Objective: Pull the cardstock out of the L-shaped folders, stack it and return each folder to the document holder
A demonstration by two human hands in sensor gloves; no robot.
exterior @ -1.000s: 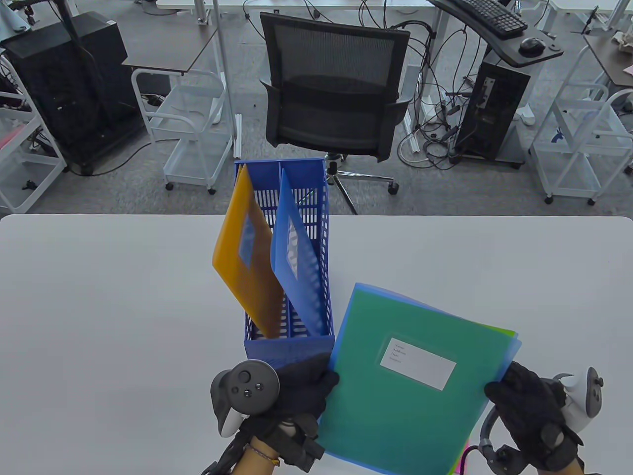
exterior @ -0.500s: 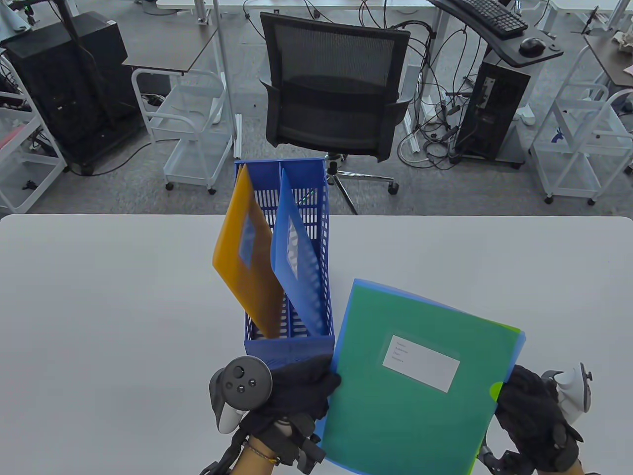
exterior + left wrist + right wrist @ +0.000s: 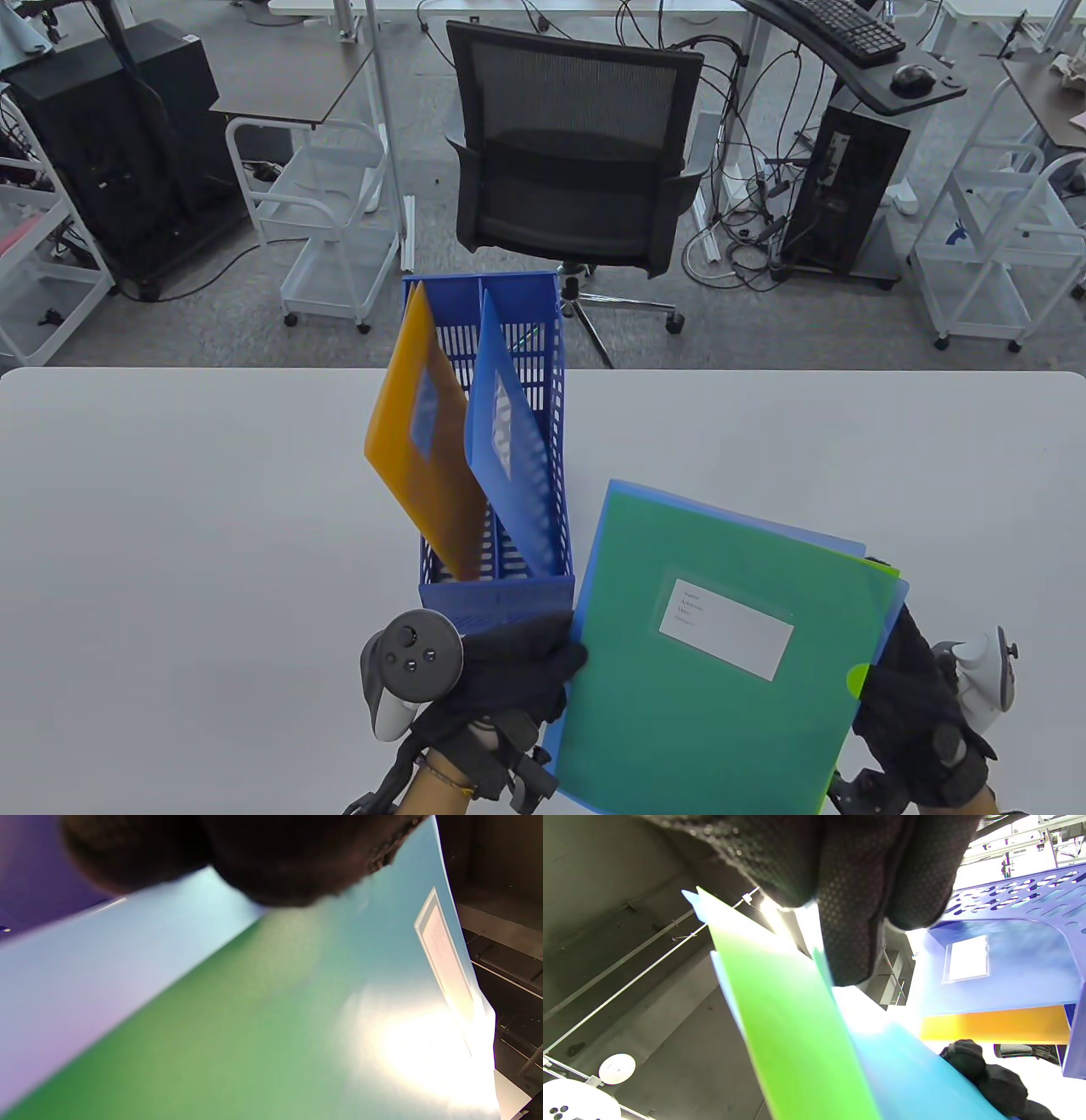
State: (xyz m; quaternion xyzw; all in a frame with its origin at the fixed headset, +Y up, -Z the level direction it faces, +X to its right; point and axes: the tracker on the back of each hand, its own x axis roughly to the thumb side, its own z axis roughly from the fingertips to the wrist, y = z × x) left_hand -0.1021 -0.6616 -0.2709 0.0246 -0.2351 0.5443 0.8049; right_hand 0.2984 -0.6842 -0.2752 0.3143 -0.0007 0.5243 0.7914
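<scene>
Both hands are holding the green L-shaped folder (image 3: 713, 645) up over the table, right beside the blue document holder (image 3: 496, 586). Left hand (image 3: 509, 671) pinches its left edge, right hand (image 3: 912, 688) grips the right side where the blue cardstock (image 3: 836, 541) peeks out. Loose grip there and the sheets could fan out or drop.

From my wrist cam here, the right hand's gloved fingers (image 3: 848, 899) hang in from the top, pinching the edge of a green sheet (image 3: 797, 1035) that sits against a light blue folder (image 3: 916, 1077). Off to the right there's the blue perforated document holder (image 3: 1022, 899) — a blue folder (image 3: 1001, 984) with a white label and an orange folder (image 3: 992, 1024) in it. The other gloved hand (image 3: 988, 1077) sits low right.
</scene>
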